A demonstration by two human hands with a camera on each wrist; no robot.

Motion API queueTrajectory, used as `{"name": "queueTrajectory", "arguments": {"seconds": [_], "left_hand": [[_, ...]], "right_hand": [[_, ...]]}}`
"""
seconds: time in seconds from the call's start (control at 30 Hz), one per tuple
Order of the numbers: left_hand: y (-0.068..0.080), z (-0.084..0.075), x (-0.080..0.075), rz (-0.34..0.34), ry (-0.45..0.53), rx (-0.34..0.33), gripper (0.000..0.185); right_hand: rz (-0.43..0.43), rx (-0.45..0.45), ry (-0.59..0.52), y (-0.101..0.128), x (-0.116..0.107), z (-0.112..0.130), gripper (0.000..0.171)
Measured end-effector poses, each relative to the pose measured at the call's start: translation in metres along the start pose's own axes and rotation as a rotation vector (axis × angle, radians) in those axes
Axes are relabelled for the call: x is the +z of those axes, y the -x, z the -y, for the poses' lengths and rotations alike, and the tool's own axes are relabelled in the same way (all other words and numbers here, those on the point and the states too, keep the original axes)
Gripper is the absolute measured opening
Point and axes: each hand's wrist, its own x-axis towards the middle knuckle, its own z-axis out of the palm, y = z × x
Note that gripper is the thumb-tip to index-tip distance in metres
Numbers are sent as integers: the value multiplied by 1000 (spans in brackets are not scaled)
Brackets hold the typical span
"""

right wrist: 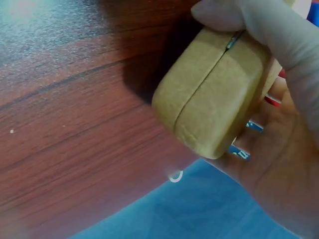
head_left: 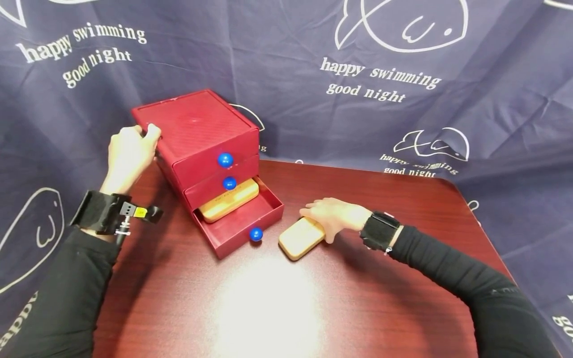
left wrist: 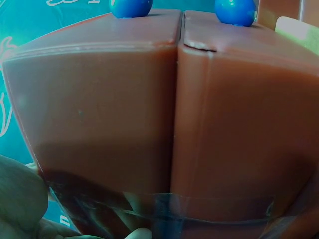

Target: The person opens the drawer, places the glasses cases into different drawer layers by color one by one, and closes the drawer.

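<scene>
A red three-drawer box (head_left: 197,129) with blue knobs (head_left: 225,159) stands on the dark wooden table (head_left: 268,308). Its bottom drawer (head_left: 250,219) is pulled out, and a tan wooden case (head_left: 228,199) lies inside it. My left hand (head_left: 142,135) grips the box's top back-left corner, fingers curled over the edge. The left wrist view shows the box's side (left wrist: 174,124) close up. My right hand (head_left: 315,215) holds a second tan case (head_left: 301,238) on the table, just right of the open drawer. In the right wrist view, thumb and fingers (right wrist: 259,25) wrap round that case (right wrist: 214,99).
A dark blue cloth printed with white fish and words (head_left: 380,84) hangs behind and round the table. The table's rounded far-right corner (head_left: 452,186) is in view. A bright glare patch (head_left: 264,303) lies on the near tabletop.
</scene>
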Motion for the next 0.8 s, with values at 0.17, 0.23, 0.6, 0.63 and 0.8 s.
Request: {"name": "queueTrajectory", "arguments": {"seconds": [0.17,0.23,0.6,0.63,0.8], "left_hand": [[1,0,0,1,5,-4,52],[1,0,0,-1,7,-3,52],[0,1,0,-6,2,3,52],[0,1,0,-7,2,4,52],[-1,2,1,-4,3,11,52]], "right_hand": [[11,-7,-19,3,4,-2,89],[12,-7,-26,4,6,-2,90],[23,22,-82,16,0,4,79],[24,23,-83,17,-1,5,78],[31,24,-82,20,-7,8,70]]}}
